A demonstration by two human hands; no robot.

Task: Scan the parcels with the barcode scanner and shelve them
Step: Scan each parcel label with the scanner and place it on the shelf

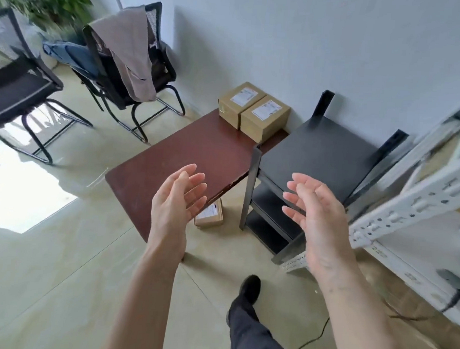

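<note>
Two brown cardboard parcels with white labels, one [238, 102] at the back and one [265, 118] beside it, sit touching at the far corner of a dark red table [187, 156]. A third labelled parcel [210, 217] lies on the floor under the table's near edge, partly hidden by my left hand [179, 198]. Both my left hand and my right hand [317, 212] are held up in front of me, palms facing each other, fingers straight and empty. No barcode scanner is in view.
A black low shelf unit [314, 157] stands right of the table against the wall. A white metal rack [417, 206] fills the right edge. Two black chairs, one [128, 72] draped with clothes and one [19, 86] bare, stand at the back left. My leg and shoe [247, 301] step forward on the tiled floor.
</note>
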